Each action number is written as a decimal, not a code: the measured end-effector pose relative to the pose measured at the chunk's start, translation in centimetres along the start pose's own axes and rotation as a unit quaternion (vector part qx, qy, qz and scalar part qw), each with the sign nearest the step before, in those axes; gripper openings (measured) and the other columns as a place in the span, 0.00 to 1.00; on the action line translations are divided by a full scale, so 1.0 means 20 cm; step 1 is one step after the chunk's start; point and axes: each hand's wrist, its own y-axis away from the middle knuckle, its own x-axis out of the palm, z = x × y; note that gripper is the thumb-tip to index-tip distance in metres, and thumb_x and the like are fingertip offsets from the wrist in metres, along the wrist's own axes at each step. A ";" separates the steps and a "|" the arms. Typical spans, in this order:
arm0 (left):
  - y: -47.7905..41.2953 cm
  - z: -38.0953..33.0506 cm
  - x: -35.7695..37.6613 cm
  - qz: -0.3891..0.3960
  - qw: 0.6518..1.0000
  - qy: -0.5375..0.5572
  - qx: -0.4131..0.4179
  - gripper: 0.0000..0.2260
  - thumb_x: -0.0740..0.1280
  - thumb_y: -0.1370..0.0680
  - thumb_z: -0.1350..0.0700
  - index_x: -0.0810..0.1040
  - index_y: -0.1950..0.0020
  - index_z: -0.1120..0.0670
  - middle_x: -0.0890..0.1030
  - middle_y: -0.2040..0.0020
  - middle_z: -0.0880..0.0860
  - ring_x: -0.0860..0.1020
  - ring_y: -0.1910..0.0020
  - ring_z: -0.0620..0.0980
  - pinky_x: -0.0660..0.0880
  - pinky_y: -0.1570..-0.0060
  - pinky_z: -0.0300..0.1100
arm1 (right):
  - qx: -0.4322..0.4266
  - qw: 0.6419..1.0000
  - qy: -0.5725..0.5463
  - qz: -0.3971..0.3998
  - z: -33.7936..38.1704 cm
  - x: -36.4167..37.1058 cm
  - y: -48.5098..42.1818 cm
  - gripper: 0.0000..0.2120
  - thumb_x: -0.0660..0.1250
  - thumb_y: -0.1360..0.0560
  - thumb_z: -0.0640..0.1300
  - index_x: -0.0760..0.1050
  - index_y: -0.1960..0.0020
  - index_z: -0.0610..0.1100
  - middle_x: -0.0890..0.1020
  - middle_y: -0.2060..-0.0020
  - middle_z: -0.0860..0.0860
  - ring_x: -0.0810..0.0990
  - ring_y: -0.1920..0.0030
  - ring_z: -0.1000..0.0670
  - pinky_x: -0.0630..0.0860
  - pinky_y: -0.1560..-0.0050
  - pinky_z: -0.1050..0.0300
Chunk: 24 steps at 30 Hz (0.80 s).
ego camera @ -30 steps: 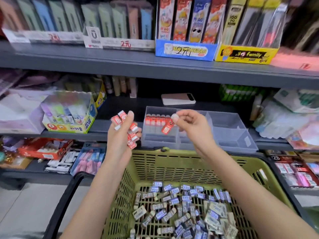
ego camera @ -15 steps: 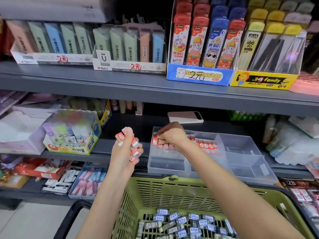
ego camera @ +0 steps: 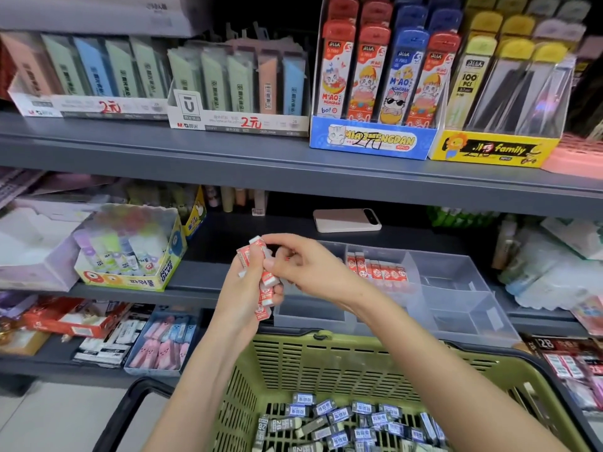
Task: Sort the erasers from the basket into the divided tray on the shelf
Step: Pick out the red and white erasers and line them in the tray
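My left hand (ego camera: 243, 298) grips a bunch of red-sleeved erasers (ego camera: 266, 290) in front of the middle shelf. My right hand (ego camera: 306, 265) has come across to it, and its fingertips pinch one red eraser (ego camera: 257, 244) at the top of the bunch. Behind my hands, the clear divided tray (ego camera: 456, 288) sits on the shelf, with a row of red erasers (ego camera: 378, 270) standing in its back left compartment. The other compartments look bare. Below, the green basket (ego camera: 326, 363) holds several blue-sleeved erasers (ego camera: 346, 419).
A pink phone (ego camera: 346, 220) lies on the shelf behind the tray. A glue-stick box (ego camera: 130, 252) stands to the left. Pencil-lead display boxes (ego camera: 375, 138) fill the upper shelf. Eraser packs (ego camera: 160, 347) lie on the lower shelf at left. The basket's black handle (ego camera: 130, 406) curves at bottom left.
My right hand left the tray's row of red erasers and came back left to the bunch in my left hand, where it now pinches one eraser. The view tilted up slightly.
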 end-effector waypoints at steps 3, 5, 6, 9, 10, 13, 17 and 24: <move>0.03 0.00 0.03 0.027 0.999 -0.033 0.003 0.25 0.64 0.32 0.37 0.71 0.47 0.55 0.74 0.71 0.50 0.68 0.77 0.43 0.65 0.80 0.34 | 0.009 0.999 -0.049 -0.022 0.01 -0.03 0.06 0.17 0.68 0.26 0.38 0.71 0.38 0.42 0.75 0.62 0.51 0.73 0.68 0.59 0.68 0.70 0.70; 0.04 0.01 0.07 0.041 0.997 -0.069 0.007 0.25 0.65 0.32 0.36 0.72 0.47 0.55 0.75 0.68 0.51 0.70 0.75 0.45 0.66 0.79 0.36 | 0.014 0.995 -0.083 -0.059 -0.01 -0.04 0.11 0.15 0.69 0.28 0.35 0.72 0.43 0.42 0.76 0.60 0.50 0.73 0.66 0.55 0.69 0.71 0.67; 0.05 0.01 0.10 0.047 0.995 -0.083 0.006 0.24 0.64 0.31 0.37 0.72 0.48 0.55 0.76 0.68 0.52 0.71 0.75 0.45 0.67 0.78 0.36 | 0.017 0.991 -0.109 -0.077 -0.02 -0.05 0.14 0.14 0.68 0.29 0.33 0.71 0.45 0.42 0.77 0.60 0.48 0.73 0.67 0.54 0.70 0.72 0.64; 0.05 0.02 0.17 0.045 0.996 -0.080 -0.019 0.18 0.63 0.27 0.41 0.72 0.52 0.56 0.76 0.68 0.52 0.71 0.74 0.45 0.67 0.78 0.35 | 0.021 0.963 -0.222 -0.153 -0.08 -0.15 0.21 0.14 0.64 0.29 0.28 0.70 0.46 0.39 0.78 0.66 0.46 0.74 0.74 0.53 0.72 0.74 0.61; 0.05 0.02 0.19 0.042 0.997 -0.062 -0.033 0.14 0.64 0.24 0.46 0.72 0.53 0.56 0.76 0.67 0.53 0.71 0.74 0.45 0.67 0.77 0.36 | 0.025 0.950 -0.244 -0.194 -0.11 -0.21 0.23 0.14 0.64 0.29 0.28 0.70 0.46 0.39 0.78 0.68 0.46 0.75 0.75 0.53 0.72 0.74 0.62; 0.03 0.02 0.20 0.032 0.997 -0.002 -0.070 0.03 0.63 0.22 0.65 0.73 0.51 0.59 0.78 0.64 0.56 0.76 0.71 0.47 0.72 0.75 0.37 | 0.061 0.925 -0.180 -0.330 -0.23 -0.43 0.26 0.10 0.63 0.29 0.27 0.72 0.50 0.37 0.78 0.76 0.48 0.74 0.79 0.52 0.72 0.77 0.62; 0.02 0.05 0.22 0.026 0.993 0.034 -0.106 0.06 0.62 0.24 0.69 0.75 0.49 0.64 0.83 0.61 0.57 0.82 0.66 0.51 0.77 0.70 0.38 | 0.143 0.925 0.019 -0.352 -0.38 -0.59 0.18 0.12 0.67 0.32 0.30 0.74 0.49 0.35 0.79 0.70 0.43 0.75 0.74 0.44 0.75 0.68 0.50; 0.02 0.07 0.24 0.026 0.990 0.094 -0.105 0.14 0.67 0.29 0.63 0.75 0.45 0.66 0.83 0.49 0.62 0.83 0.51 0.58 0.80 0.60 0.41 | 0.229 0.943 0.041 -0.239 -0.44 -0.57 0.07 0.13 0.71 0.36 0.31 0.73 0.55 0.40 0.78 0.76 0.47 0.72 0.82 0.53 0.70 0.79 0.64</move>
